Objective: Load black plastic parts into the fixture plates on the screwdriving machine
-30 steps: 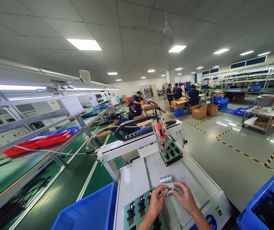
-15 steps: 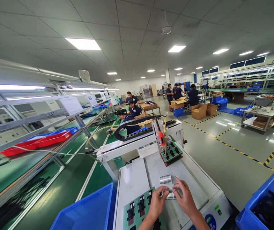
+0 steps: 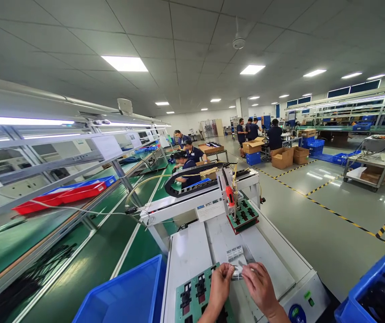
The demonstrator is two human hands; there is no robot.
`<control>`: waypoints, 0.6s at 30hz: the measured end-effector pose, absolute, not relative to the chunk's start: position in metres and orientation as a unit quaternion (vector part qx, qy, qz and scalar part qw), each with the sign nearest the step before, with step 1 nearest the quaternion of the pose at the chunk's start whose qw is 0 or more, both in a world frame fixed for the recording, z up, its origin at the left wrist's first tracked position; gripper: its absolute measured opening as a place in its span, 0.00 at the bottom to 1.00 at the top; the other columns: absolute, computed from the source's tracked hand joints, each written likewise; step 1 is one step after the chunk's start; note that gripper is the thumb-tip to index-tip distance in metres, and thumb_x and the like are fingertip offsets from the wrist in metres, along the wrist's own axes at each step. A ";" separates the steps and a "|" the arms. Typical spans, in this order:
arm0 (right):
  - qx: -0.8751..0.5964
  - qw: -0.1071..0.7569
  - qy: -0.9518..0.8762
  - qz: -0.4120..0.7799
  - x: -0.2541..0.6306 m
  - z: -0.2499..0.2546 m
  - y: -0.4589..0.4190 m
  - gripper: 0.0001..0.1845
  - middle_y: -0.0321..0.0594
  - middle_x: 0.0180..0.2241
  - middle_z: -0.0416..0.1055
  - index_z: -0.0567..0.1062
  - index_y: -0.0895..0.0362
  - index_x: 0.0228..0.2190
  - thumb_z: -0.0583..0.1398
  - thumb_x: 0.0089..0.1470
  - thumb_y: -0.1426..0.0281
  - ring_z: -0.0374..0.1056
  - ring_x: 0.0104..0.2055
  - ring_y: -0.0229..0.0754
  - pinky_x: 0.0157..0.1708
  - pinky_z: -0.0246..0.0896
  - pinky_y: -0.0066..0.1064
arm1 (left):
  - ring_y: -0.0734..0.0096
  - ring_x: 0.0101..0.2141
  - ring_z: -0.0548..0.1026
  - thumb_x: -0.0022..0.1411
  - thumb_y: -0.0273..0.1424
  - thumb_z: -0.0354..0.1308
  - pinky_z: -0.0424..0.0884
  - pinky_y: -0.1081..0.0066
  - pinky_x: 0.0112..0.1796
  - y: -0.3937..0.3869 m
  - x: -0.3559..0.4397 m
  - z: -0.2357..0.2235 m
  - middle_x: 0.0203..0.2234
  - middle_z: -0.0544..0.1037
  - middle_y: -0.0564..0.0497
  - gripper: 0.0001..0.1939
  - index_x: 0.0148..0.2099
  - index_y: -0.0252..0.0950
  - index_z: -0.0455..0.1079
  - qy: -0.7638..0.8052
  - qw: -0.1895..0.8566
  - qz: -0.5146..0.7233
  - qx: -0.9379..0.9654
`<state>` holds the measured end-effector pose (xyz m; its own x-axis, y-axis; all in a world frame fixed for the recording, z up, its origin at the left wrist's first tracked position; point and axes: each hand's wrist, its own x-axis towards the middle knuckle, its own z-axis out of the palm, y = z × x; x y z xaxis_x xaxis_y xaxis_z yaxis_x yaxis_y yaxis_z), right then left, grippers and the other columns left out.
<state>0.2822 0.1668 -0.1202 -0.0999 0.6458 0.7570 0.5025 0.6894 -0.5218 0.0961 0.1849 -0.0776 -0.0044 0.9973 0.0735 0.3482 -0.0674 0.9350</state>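
A silvery sheet printed with rows of small rectangles point(image 3: 235, 253), which looks like a strip of labels, hangs in front of me above the white machine bed. My left hand point(image 3: 222, 283) pinches its near edge between thumb and forefinger. Beside it, my right hand point(image 3: 259, 283) has its fingers drawn together at the sheet's right side, near a small pale piece; I cannot make out what they grip. Below my left hand lies a green fixture plate point(image 3: 179, 296) with black parts in its slots, partly covered by my wrist.
Ahead, a gantry with a red-bodied tool point(image 3: 230, 196) stands over a second green fixture point(image 3: 251, 215). A blue bin point(image 3: 125, 287) is at left, another blue bin point(image 3: 356, 291) with dark items at right. Co-workers point(image 3: 192, 154) work by the green bench.
The sheet has tilted and shows flatter. My right hand has turned, its fingers now curled closer together. My view has shifted slightly left, and a co-worker at the bench has drawn an arm in.
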 end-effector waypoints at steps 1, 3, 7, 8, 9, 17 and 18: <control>-0.400 0.559 -0.722 0.078 0.277 -0.119 0.168 0.39 0.41 0.46 0.81 0.54 0.37 0.72 0.59 0.69 0.76 0.79 0.48 0.52 0.47 0.81 0.49 | 0.62 0.29 0.70 0.62 0.63 0.56 0.64 0.67 0.33 0.184 0.097 -0.078 0.24 0.74 0.52 0.31 0.30 0.38 0.69 0.570 0.373 0.420 0.600; -0.418 0.586 -0.680 0.137 0.267 -0.115 0.170 0.40 0.46 0.54 0.77 0.47 0.43 0.74 0.57 0.69 0.74 0.77 0.53 0.52 0.46 0.83 0.43 | 0.63 0.29 0.68 0.62 0.63 0.55 0.62 0.67 0.32 0.182 0.098 -0.079 0.22 0.71 0.53 0.31 0.28 0.39 0.65 0.576 0.358 0.406 0.613; -0.428 0.618 -0.600 0.274 0.253 -0.110 0.172 0.37 0.50 0.62 0.69 0.51 0.43 0.73 0.56 0.69 0.71 0.73 0.60 0.55 0.46 0.83 0.40 | 0.62 0.29 0.68 0.66 0.58 0.52 0.61 0.66 0.32 0.179 0.100 -0.081 0.22 0.69 0.54 0.28 0.27 0.40 0.63 0.581 0.343 0.379 0.633; -0.431 0.620 -0.595 0.275 0.251 -0.111 0.172 0.37 0.50 0.63 0.68 0.51 0.42 0.73 0.55 0.69 0.70 0.72 0.60 0.55 0.45 0.83 0.40 | 0.62 0.29 0.69 0.66 0.56 0.51 0.62 0.66 0.33 0.179 0.100 -0.081 0.22 0.70 0.53 0.27 0.27 0.40 0.64 0.581 0.342 0.373 0.637; -0.436 0.619 -0.598 0.263 0.249 -0.113 0.172 0.37 0.50 0.65 0.65 0.50 0.41 0.73 0.54 0.69 0.71 0.72 0.61 0.56 0.45 0.83 0.40 | 0.61 0.30 0.70 0.66 0.55 0.52 0.64 0.65 0.34 0.178 0.101 -0.080 0.23 0.72 0.52 0.25 0.28 0.40 0.65 0.581 0.342 0.368 0.641; -0.470 0.614 -0.627 0.097 0.222 -0.139 0.161 0.41 0.38 0.67 0.67 0.56 0.31 0.71 0.54 0.64 0.75 0.73 0.61 0.59 0.52 0.82 0.45 | 0.49 0.36 0.81 0.52 0.42 0.65 0.77 0.58 0.42 0.163 0.100 -0.069 0.28 0.83 0.47 0.13 0.38 0.41 0.81 0.617 0.330 0.333 0.632; -0.459 0.628 -0.618 0.111 0.222 -0.135 0.156 0.43 0.38 0.65 0.69 0.55 0.30 0.71 0.58 0.61 0.72 0.76 0.58 0.60 0.51 0.82 0.46 | 0.49 0.38 0.82 0.51 0.40 0.68 0.78 0.57 0.44 0.160 0.099 -0.067 0.31 0.84 0.47 0.15 0.42 0.43 0.82 0.639 0.325 0.329 0.615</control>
